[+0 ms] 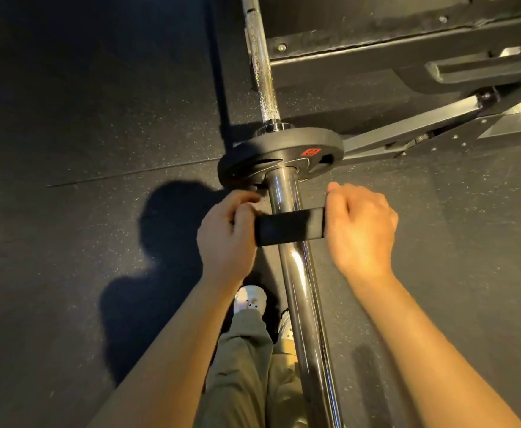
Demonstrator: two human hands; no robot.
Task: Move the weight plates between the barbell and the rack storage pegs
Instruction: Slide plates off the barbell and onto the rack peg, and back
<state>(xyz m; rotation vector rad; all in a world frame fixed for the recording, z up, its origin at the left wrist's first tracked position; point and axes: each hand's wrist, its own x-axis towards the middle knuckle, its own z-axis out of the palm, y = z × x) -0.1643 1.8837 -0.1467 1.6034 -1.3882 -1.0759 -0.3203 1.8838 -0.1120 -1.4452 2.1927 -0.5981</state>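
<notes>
Floor: dark speckled rubber gym floor (83,118), seam line running across left of the plate; shadow of head and arms cast on it at lower left.
Rack: black steel rack frame (407,50) at upper right, bolted crossbeam, angled brace reaching down toward the plate.
Barbell: long chrome steel barbell (296,273) running from top centre down to bottom centre; thin knurled shaft above the plate, thick smooth sleeve below it.
Plate: round black rubber weight plate (280,159) with a small red label, loaded on the barbell sleeve, pushed up against the inner collar, well above the floor.
Legs: olive-green trousers (243,366) and white shoe (250,299) below the sleeve, a second shoe partly hidden behind the bar.
Left hand: left hand (226,239) just left of the sleeve, fingers curled shut around the left end of the black clamp-like collar (288,225), thumb on top.
Right hand: right hand (358,223) just right of the sleeve, fingers folded into a fist on the collar's right end, thumb tip raised.
Collar: lying crosswise over the sleeve, just below the plate, not touching it; exact shape underneath the bar hidden.
</notes>
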